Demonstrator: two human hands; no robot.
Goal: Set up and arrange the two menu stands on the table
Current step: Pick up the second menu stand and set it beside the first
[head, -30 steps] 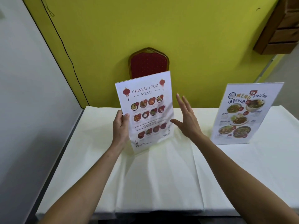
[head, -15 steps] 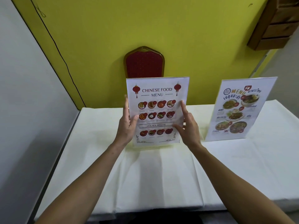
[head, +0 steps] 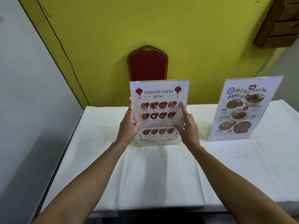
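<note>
Both hands on the Chinese food menu stand, which sits upright on the white tablecloth around table centre, facing the camera, its clear base touching the cloth. Left hand grips the stand's left edge: thumb pressed on the front face near the "Houses Special" line, fingers wrapped behind the panel, fingertips showing just above along the edge. Right hand holds the right edge the same way, thumb on the front low down, index finger stretched up along the side, other fingers curled behind. So both sets of fingers are closed around the stand, not loose. Second stand, the Thai menu stand, is to the right of the first, well apart from it, nobody touching it; it stands on the cloth, turned slightly inward toward centre and leaning a bit in the wide-angle view. Red chair with a gold frame is behind the table, directly past the Chinese stand, against the yellow wall. Grey partition runs along the left side of the table. Wooden shelf at upper right.
</note>
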